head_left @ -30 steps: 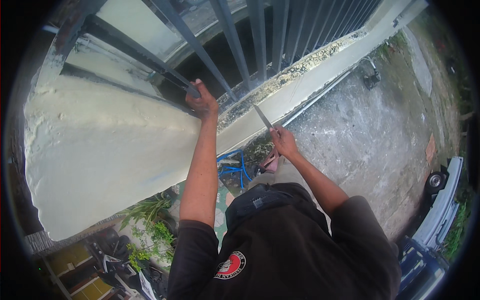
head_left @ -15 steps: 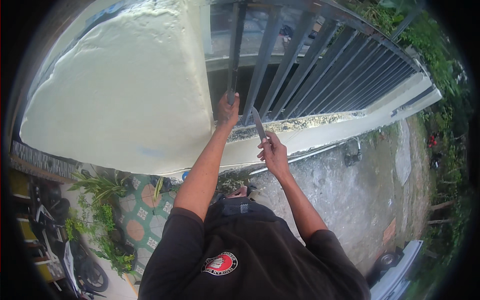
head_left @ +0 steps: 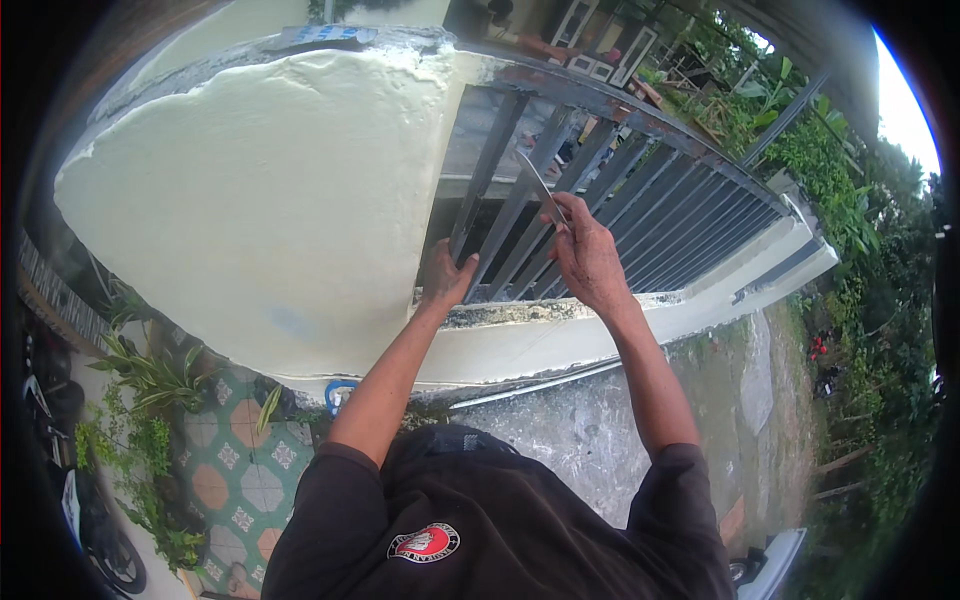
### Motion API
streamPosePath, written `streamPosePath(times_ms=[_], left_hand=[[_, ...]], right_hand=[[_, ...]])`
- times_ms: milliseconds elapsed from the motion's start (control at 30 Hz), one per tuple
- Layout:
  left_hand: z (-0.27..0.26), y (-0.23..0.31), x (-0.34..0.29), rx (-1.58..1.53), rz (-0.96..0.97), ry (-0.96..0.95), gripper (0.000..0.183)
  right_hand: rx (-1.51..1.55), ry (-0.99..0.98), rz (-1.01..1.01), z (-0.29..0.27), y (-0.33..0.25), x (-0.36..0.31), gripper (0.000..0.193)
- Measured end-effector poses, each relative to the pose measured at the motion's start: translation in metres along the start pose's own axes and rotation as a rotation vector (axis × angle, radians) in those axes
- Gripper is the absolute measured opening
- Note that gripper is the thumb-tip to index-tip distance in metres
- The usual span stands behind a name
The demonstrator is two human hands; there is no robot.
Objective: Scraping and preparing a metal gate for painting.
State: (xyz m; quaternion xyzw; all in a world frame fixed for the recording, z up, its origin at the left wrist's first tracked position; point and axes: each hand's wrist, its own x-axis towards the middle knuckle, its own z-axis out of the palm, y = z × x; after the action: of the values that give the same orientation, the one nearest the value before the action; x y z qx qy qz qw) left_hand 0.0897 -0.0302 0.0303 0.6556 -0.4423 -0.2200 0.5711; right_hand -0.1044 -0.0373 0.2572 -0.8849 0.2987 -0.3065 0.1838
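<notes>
My left hand [head_left: 447, 275] is closed around the lower end of the first grey railing bar [head_left: 492, 155], beside the cream wall. My right hand [head_left: 588, 255] grips a knife [head_left: 540, 188] with a long thin metal blade. The blade points up and to the left, in front of the second and third bars. Whether it touches them I cannot tell. Most of the knife's handle is hidden in my fingers. Peeling paint and dark stains mark the ledge [head_left: 545, 312] under the bars.
A broad cream wall [head_left: 250, 210] stands at left, and the grey top rail [head_left: 660, 125] curves away right. Below are a white pipe [head_left: 535, 385], concrete ground [head_left: 560, 440], patterned tiles [head_left: 225, 480] and potted plants [head_left: 150, 380]. A motorcycle [head_left: 105, 540] is at lower left.
My right hand has raised the knife from beside the ledge to mid-height of the bars. My left hand stays low on the first bar. The view has tilted up, showing the top rail.
</notes>
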Motion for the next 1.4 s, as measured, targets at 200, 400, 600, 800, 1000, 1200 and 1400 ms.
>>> streamPosePath(times_ms=[200,400,600,800,1000,1200,1400], left_hand=[[-0.016,0.09,-0.042,0.294,0.411,0.321,0.081],[-0.069,0.197,-0.018,0.427,0.86,0.383,0.052],[-0.103,0.285,0.021,0.633,1.113,0.465,0.028],[-0.118,0.325,0.056,1.309,0.695,0.255,0.048],[-0.126,0.342,0.076,1.345,0.607,0.13,0.065],[-0.13,0.343,0.078,1.374,0.573,-0.03,0.069],[-0.127,0.339,0.064,1.402,0.559,0.064,0.064]], right_hand=[[-0.186,-0.022,-0.161,-0.03,0.019,0.018,0.043],[-0.311,-0.055,-0.263,-0.042,0.013,0.033,0.064],[-0.459,-0.119,-0.277,-0.055,0.018,0.046,0.072],[-0.492,-0.122,-0.363,-0.06,0.025,0.059,0.076],[-0.566,-0.21,-0.388,-0.049,0.037,0.062,0.076],[-0.626,-0.068,-0.542,-0.059,0.024,0.085,0.078],[-0.745,-0.095,-0.627,-0.044,0.03,0.084,0.081]])
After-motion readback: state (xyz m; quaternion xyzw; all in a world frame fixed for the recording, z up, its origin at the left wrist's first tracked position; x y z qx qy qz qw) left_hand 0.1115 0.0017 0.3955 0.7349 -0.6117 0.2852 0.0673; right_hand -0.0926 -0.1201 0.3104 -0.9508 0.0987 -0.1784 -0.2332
